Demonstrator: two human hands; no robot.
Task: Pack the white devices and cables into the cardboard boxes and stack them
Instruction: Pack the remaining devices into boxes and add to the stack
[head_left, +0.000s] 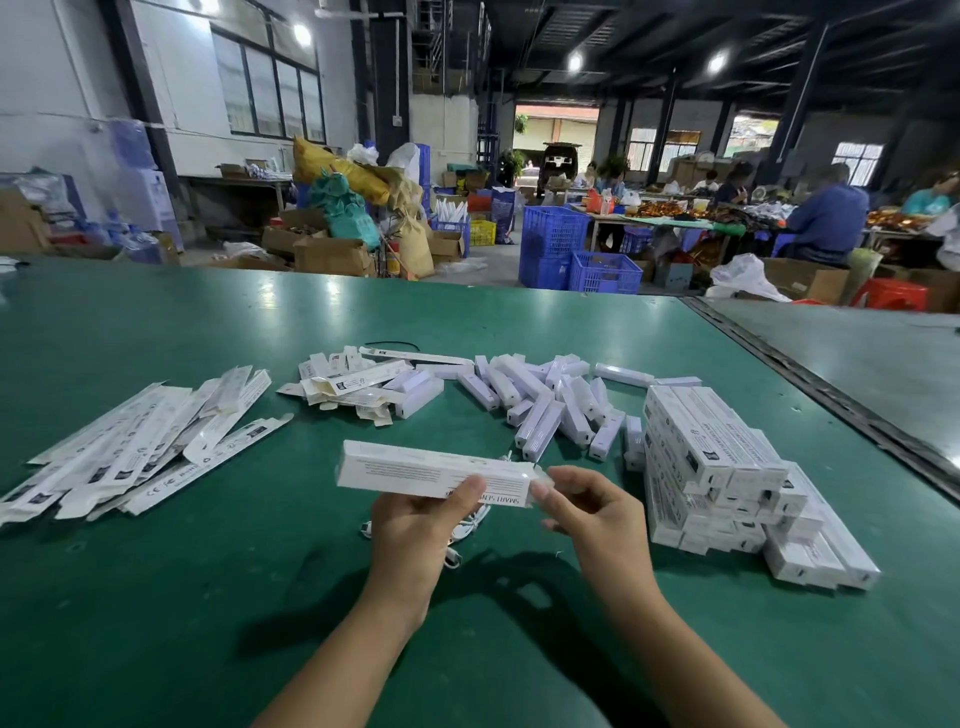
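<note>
While the left hand (415, 525) grips a long white box (415, 467) from below, thumb curled over its near face, the right hand (592, 514) pinches the end flap (543, 480). Closing it well, I'd judge, means holding the box level and tucking that flap fully in. A white cable (453, 557) lies just beneath the grip; the stack of packed boxes (727, 467) stands to its right, loose white devices (545, 400) beyond it.

Green counter (208, 597): smooth mat, dull sheen under lamps. Held box (415, 470): white printed card, faintly glossy. Loose devices (535, 410): smooth white plastic, satin. Blue crates (602, 270): moulded plastic lattice.
</note>
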